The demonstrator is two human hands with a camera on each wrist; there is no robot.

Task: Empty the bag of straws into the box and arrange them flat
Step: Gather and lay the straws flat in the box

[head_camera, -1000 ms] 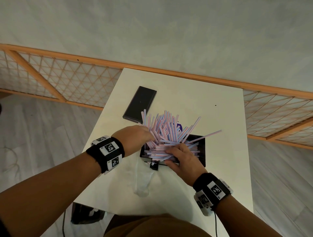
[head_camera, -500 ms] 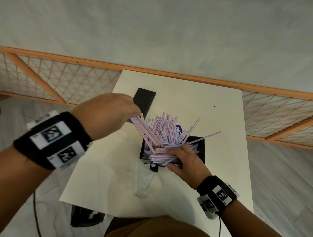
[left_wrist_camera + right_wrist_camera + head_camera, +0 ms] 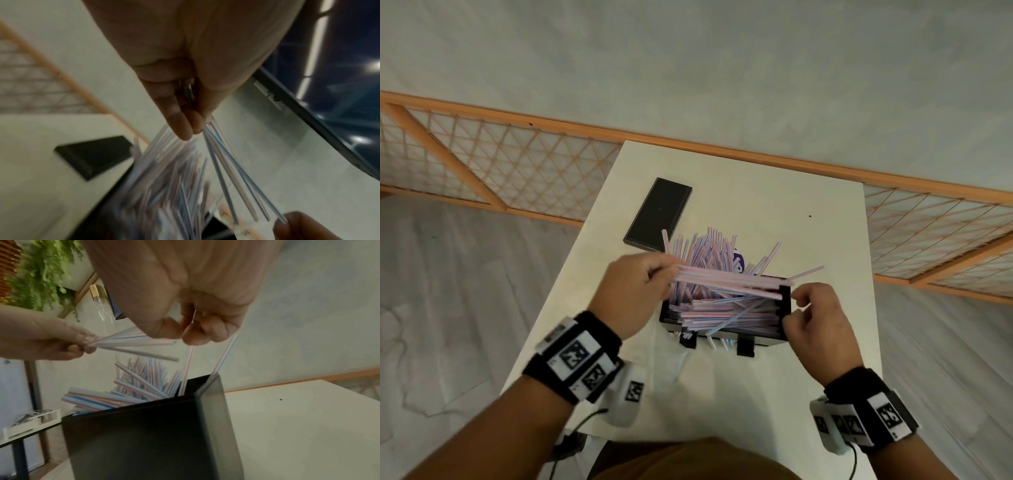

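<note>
A black box (image 3: 763,337) on the white table holds a jumble of pink and blue striped straws (image 3: 722,311); many lean up over its far edge. My left hand (image 3: 671,274) pinches a small bundle of straws (image 3: 729,282) by one end and holds it level across the box. The pinch (image 3: 193,129) is plain in the left wrist view. My right hand (image 3: 796,308) is at the box's right end with curled fingers, its fingertips touching the bundle's free ends (image 3: 285,222). It grips nothing that I can see. The clear, empty-looking bag (image 3: 674,370) lies in front of the box.
A flat black lid (image 3: 657,214) lies on the table (image 3: 791,205) behind and left of the box. Two straws stick out past the box's right corner (image 3: 226,353). A wooden lattice rail runs behind the table.
My left hand lifted a bundle out of the pile and swung it down level over the box. My right hand left the straws it pressed and moved to the box's right end.
</note>
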